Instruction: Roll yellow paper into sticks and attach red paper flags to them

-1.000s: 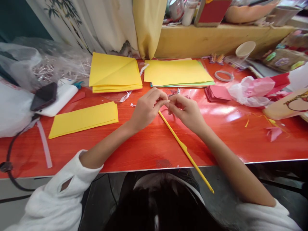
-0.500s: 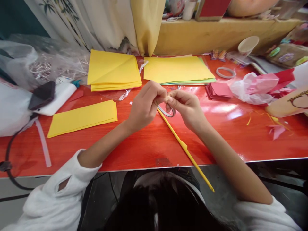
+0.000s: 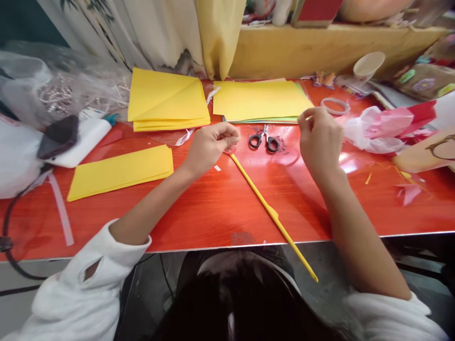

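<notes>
My right hand [image 3: 322,137] now stands apart from my left hand [image 3: 209,144], baring the scissors [image 3: 265,131], so the two-handed pinch seems broken off. My left fingers press together just above the stick [image 3: 255,188], which slants past the table edge [image 3: 199,222]; whether my curled right fingers meet, I cannot tell.

Left hand [image 3: 212,146] near yellow rod [image 3: 273,214], scissors [image 3: 265,133], right hand [image 3: 321,141]

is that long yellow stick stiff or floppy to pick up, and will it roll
The yellow stick would probably stay fairly stiff, as it runs straight past the front of the table. Its slimness suggests it is light. The small flap partway along might hinder rolling.
</notes>
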`<state>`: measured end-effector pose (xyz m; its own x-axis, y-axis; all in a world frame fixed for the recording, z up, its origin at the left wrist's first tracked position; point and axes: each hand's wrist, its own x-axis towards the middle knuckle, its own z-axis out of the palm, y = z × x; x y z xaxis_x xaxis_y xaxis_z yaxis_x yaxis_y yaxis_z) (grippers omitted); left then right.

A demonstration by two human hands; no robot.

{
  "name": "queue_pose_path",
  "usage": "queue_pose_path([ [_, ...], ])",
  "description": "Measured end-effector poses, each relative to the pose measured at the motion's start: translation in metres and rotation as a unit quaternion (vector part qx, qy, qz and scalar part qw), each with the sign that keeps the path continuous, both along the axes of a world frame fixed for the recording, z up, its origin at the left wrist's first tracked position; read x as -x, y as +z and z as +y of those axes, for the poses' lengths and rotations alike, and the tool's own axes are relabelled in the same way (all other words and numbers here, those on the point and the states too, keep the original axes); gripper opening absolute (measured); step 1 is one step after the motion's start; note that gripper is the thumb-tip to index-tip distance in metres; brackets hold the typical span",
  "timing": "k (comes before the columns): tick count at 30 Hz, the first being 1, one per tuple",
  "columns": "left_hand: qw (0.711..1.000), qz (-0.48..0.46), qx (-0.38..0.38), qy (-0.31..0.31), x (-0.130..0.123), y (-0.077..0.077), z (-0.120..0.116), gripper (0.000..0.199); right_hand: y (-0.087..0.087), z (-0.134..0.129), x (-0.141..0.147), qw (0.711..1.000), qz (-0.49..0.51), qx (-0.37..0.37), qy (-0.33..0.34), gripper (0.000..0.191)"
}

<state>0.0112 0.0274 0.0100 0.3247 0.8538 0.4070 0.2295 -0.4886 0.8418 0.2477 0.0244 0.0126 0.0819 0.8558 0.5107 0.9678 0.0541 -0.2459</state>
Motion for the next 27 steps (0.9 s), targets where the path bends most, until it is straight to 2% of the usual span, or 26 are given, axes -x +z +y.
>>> queue_pose_path([
  [6,1.000,0.007,0.008,-0.012,0.001,0.004,-0.003,0.009,-0.011,0.007,0.003,0.996,-0.046,0.080,-0.022,0.032],
  [10,1.000,0.008,0.003,-0.008,0.002,0.004,-0.002,0.011,-0.018,0.005,0.013,0.993,-0.068,0.093,-0.023,0.031],
  [16,1.000,0.017,-0.006,0.000,0.004,0.000,0.001,0.026,-0.027,0.004,0.021,0.991,-0.086,0.102,0.016,0.033],
  [20,0.998,0.010,0.056,0.030,0.003,-0.001,0.001,0.027,-0.025,0.005,0.019,0.989,-0.081,0.124,-0.015,0.049],
  [23,0.995,-0.017,0.093,0.020,0.002,-0.002,0.002,0.022,-0.023,0.005,0.016,0.985,-0.083,0.146,-0.043,0.059],
  [25,0.993,-0.037,0.111,0.006,0.001,-0.004,0.004,0.022,-0.022,0.003,0.015,0.989,-0.077,0.118,-0.036,0.056],
  [27,0.990,-0.057,0.132,-0.002,0.001,-0.004,0.004,0.024,-0.021,0.002,0.017,0.998,-0.034,0.049,0.006,0.049],
])
